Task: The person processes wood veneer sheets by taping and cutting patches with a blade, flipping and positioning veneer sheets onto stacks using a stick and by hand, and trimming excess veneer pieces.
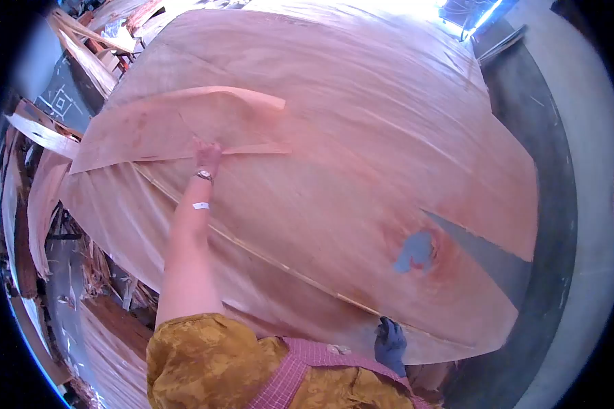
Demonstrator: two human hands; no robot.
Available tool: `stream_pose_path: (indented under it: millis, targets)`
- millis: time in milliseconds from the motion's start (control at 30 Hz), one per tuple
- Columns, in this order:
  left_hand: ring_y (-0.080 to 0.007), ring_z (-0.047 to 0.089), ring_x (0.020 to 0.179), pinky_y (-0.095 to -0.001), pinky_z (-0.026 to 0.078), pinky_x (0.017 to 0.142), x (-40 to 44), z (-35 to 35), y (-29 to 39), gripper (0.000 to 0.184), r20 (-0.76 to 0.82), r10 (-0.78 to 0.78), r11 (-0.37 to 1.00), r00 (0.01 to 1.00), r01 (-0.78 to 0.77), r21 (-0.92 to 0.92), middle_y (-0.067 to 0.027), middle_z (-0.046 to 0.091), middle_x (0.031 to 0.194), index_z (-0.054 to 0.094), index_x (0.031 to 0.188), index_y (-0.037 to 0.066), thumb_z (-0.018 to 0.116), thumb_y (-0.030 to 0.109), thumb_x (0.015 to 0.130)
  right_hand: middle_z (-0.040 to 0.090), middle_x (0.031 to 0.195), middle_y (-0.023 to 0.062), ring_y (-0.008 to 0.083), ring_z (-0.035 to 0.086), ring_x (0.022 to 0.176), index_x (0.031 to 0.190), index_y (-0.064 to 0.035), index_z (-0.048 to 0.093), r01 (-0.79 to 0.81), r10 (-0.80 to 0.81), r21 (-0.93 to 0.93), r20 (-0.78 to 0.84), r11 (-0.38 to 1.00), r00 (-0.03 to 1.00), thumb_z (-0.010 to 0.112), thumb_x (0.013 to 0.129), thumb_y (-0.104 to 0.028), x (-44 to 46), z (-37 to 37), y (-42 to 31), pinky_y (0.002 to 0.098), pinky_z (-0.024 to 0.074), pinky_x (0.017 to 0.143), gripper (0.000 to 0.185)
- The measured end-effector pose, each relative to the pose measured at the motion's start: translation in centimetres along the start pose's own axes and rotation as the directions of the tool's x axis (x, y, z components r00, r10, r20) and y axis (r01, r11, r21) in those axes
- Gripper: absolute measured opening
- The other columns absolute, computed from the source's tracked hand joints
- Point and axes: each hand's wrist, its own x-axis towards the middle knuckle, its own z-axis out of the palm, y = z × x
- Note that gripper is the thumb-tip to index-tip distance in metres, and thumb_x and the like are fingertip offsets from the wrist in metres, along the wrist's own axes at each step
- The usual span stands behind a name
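My bare left hand (208, 155) reaches far forward onto a loose piece of thin wood veneer (140, 133) at the left, its fingers at the sheet's lower edge; whether they pinch it is too small to tell. Under it lies a large veneer sheet (320, 198) with a hole and a split at the right. My right hand (390, 343), in a dark glove, is near my body with fingers curled, close to one end of a long thin stick (273, 262) that lies slanting across the sheet. What its fingers hold, if anything, is hidden.
Torn veneer scraps (116, 324) lie on the floor at the left, with more strips (82, 51) at the upper left. A grey floor band (552, 225) curves along the right side. Bright light falls at the top.
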Motion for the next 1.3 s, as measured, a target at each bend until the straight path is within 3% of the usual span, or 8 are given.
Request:
stream_pose_path:
  millis: [133, 333, 533, 833, 967, 1133, 1233, 1300]
  targets:
    - [-0.0352, 0.057, 0.115, -0.0509, 0.038, 0.105, -1.0, -4.6, 0.9, 0.024, 0.225, 0.108, 0.981, 0.968, -0.067, -0.184, -0.012, 0.067, 0.114, 0.066, 0.106, 0.011, 0.055, 0.017, 0.085, 0.065, 0.107, 0.0131, 0.0349, 0.063, 0.094, 0.116, -0.0095, 0.062, 0.142, -0.142, 0.005, -0.016, 0.99, 0.99, 0.059, 0.08, -0.004, 4.2, -0.3, -3.5, 0.0437, 0.0517, 0.081, 0.036]
    - [-0.0341, 0.051, 0.12, -0.051, 0.037, 0.104, -2.8, 1.5, 1.9, 0.038, -0.39, 0.069, 0.915, 0.918, -0.215, -0.342, -0.0129, 0.057, 0.128, 0.057, 0.125, 0.009, 0.053, 0.02, 0.088, 0.064, 0.112, 0.0138, 0.033, 0.061, 0.104, 0.122, -0.0116, 0.06, 0.433, -0.434, 0.134, -0.026, 0.891, 0.901, 0.065, 0.088, -0.02, 15.1, 1.4, -7.7, 0.0444, 0.0529, 0.08, 0.036]
    - [-0.036, 0.026, 0.143, -0.0547, 0.015, 0.116, -7.3, -2.5, 1.7, 0.072, -0.09, -0.495, 0.772, 0.864, 0.39, -0.503, -0.0192, 0.032, 0.152, 0.026, 0.152, 0.012, 0.054, 0.036, 0.09, 0.05, 0.13, 0.022, 0.0371, 0.057, 0.112, 0.143, -0.002, 0.037, 0.586, -0.603, 0.16, 0.091, 0.794, 0.792, 0.069, 0.081, -0.054, 29.7, 4.9, -20.6, 0.0475, 0.0538, 0.083, 0.087]
    - [-0.0351, 0.019, 0.146, -0.0574, 0.01, 0.116, -7.1, -1.6, 1.7, 0.076, -0.082, -0.543, 0.72, 0.836, 0.412, -0.559, -0.0179, 0.025, 0.156, 0.016, 0.155, 0.014, 0.047, 0.047, 0.094, 0.042, 0.137, 0.0229, 0.0396, 0.055, 0.117, 0.15, -0.0002, 0.017, 0.646, -0.545, -0.272, 0.366, 0.713, 0.755, 0.076, 0.06, -0.072, 49.1, 10.7, -36.7, 0.051, 0.0506, 0.089, 0.129]
    - [-0.0361, 0.02, 0.145, -0.0575, 0.012, 0.116, -7.2, -2.4, 1.5, 0.077, -0.097, -0.555, 0.675, 0.826, 0.38, -0.633, -0.0192, 0.026, 0.155, 0.017, 0.154, 0.013, 0.05, 0.044, 0.093, 0.061, 0.113, 0.0142, 0.0362, 0.061, 0.106, 0.12, -0.0155, 0.06, 0.74, -0.692, -0.089, 0.296, 0.667, 0.659, 0.068, 0.081, -0.054, 51.3, 13.0, -35.1, 0.0493, 0.0526, 0.08, 0.056]
    - [-0.0375, 0.024, 0.142, -0.0536, 0.015, 0.117, -7.5, -2.1, 1.0, 0.074, -0.165, -0.618, 0.564, 0.768, 0.287, -0.774, -0.0204, 0.031, 0.15, 0.024, 0.15, 0.007, 0.059, 0.034, 0.091, 0.062, 0.098, 0.008, 0.0301, 0.063, 0.096, 0.093, -0.0172, 0.063, 0.697, -0.705, -0.238, 0.066, 0.676, 0.706, 0.062, 0.088, -0.038, 48.4, 10.9, -35.1, 0.0471, 0.0531, 0.073, 0.021]
    - [-0.0336, 0.039, 0.131, -0.0491, 0.03, 0.111, -8.8, -0.7, 0.7, 0.066, -0.076, -0.711, 0.319, 0.699, 0.225, -0.921, -0.0181, 0.041, 0.141, 0.035, 0.142, 0.006, 0.064, 0.036, 0.091, 0.061, 0.096, 0.007, 0.028, 0.063, 0.092, 0.09, -0.016, 0.062, 0.716, -0.761, -0.298, -0.057, 0.631, 0.646, 0.062, 0.088, -0.033, 46.4, 6.8, -34.3, 0.045, 0.0532, 0.07, 0.017]
    - [-0.029, 0.048, 0.121, -0.0442, 0.039, 0.102, -8.5, -1.4, 0.1, 0.063, 0.397, -0.688, -0.461, 0.608, 0.056, -0.886, -0.0142, 0.048, 0.134, 0.041, 0.136, 0.006, 0.064, 0.043, 0.091, 0.06, 0.095, 0.0065, 0.0272, 0.063, 0.091, 0.09, -0.0157, 0.061, 0.714, -0.785, -0.348, -0.125, 0.608, 0.607, 0.064, 0.087, -0.029, 45.0, 3.4, -32.2, 0.0437, 0.053, 0.069, 0.014]
